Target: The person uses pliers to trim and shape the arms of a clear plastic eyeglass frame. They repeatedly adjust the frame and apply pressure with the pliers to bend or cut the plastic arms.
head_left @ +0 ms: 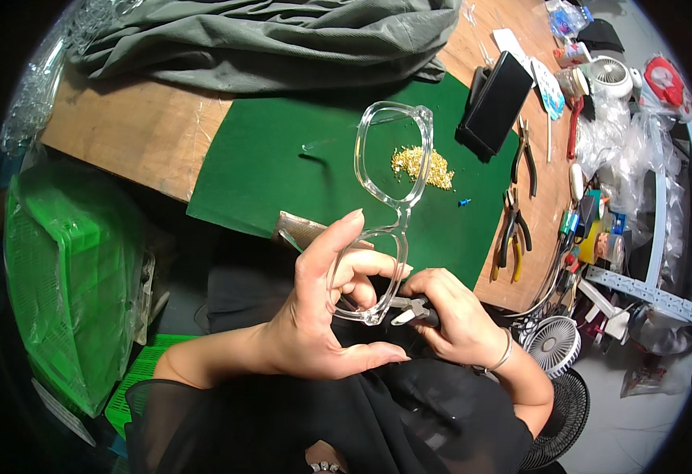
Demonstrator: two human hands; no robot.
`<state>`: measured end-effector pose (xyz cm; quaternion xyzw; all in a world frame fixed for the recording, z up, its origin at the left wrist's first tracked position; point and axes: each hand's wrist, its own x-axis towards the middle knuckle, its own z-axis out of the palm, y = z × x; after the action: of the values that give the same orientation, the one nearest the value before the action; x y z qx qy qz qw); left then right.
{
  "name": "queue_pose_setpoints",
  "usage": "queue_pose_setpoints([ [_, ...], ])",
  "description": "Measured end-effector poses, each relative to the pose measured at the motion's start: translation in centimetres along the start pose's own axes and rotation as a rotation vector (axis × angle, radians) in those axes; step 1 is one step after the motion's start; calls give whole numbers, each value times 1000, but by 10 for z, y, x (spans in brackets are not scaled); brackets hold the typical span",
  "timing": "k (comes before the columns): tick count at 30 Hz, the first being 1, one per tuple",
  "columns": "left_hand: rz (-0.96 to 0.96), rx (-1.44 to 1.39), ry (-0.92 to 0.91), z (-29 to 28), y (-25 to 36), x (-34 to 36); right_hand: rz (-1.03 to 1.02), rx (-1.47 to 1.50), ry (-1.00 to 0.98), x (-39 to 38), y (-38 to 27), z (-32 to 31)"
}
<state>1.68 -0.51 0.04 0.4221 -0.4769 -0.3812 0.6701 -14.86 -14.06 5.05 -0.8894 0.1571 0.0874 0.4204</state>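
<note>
**Clear glasses frame [403, 209] up in the left grip [308, 328], pliers [414, 310] in the right grip [462, 320]**

Closest is a black top [314, 426]. Just past it are two bare hands. The left grip is clamped on the low end of the glasses frame, with the fingers bent and the thumb sticking out. The right grip is closed around the pliers. Their silver tips are right by the frame's bottom corner, but I can't tell if they touch it.

The frame stands up on end, above a green mat [259, 166]. On the mat, behind the frame, is a pile of shiny gold bits [434, 171]. A tiny blue piece [463, 203] lies near the pile. Two more tools, yellow-and-black pliers [516, 261] and black pliers [531, 170], lie on the wooden table [124, 134] to the right. Next to them is a flat black screen [504, 99]. Farthest away, a big grey cloth [282, 47] lies in folds.
</note>
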Motion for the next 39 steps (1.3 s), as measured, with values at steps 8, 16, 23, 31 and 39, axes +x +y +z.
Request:
queue_pose_setpoints([
  [8, 45, 48, -5, 5, -6, -4, -11, -30, -133, 10, -8, -9],
  [16, 67, -64, 31, 8, -8, -6, -7, -176, -151, 9, -12, -10],
  [23, 19, 76, -48, 6, -8, -7, -1, -260, -24, 4, -8, 4],
  [31, 3, -61, 58, 7, -7, 0, 109, 145, -187, 10, -8, -5],
  [39, -56, -54, 24, 2, -1, 3, 217, 340, -337, 11, -10, -14],
])
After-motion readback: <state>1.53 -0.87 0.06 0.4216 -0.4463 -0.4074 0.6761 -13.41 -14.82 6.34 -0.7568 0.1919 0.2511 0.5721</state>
